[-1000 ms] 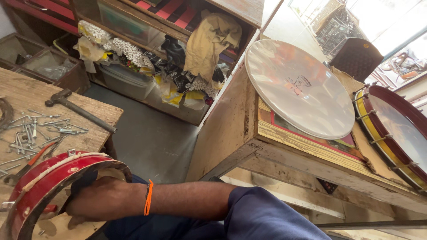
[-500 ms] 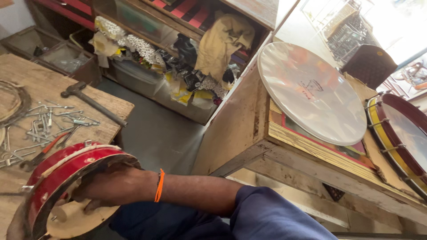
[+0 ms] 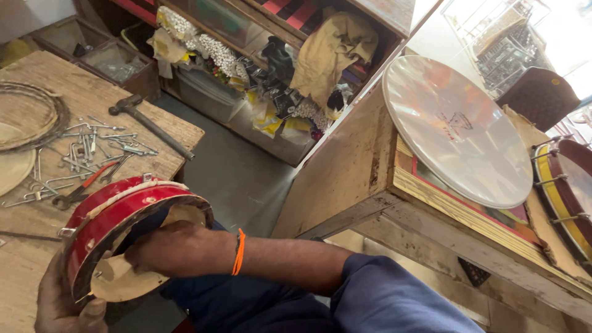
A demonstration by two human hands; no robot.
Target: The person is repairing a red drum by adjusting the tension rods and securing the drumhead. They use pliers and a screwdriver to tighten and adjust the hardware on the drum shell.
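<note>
Item: red drum shell [image 3: 117,213], round, red-painted outside, pale skin on the far face, metal lugs on the rim. Held on edge at lower left, over the lap and against the near edge of the wooden worktable [image 3: 117,102].

Progress, as judged: shell apparently part-assembled. Skin seated on one face; open side turned toward the body. No tension rods seen fitted along the visible rim, only bare brackets. Fittings unfitted and loose on the worktable: scattered metal hooks and bolts [image 3: 92,145], orange-handled pliers [image 3: 80,188], hammer [image 3: 151,126], coiled hoop [image 3: 37,114] at the far left. Tightening and finishing probably outstanding.

Right hand [image 3: 179,250]: reaching across the body into the open side of the shell, fingers curled loosely and pressed against the inside wall and skin; fingertips hidden by the rim, so exact grip not discernible. Orange band at the wrist, blue sleeve behind.

Left hand [image 3: 65,305]: at bottom left, cupped under the lower rim, thumb and fingers wrapped round the shell edge, bearing its weight.

Surroundings: white drumhead disc [image 3: 459,129] lying flat on the wooden bench [image 3: 370,179] to the right; second drum, maroon and yellow [image 3: 564,191], at the far right edge; shelf of cloth and oddments [image 3: 277,80] behind.
</note>
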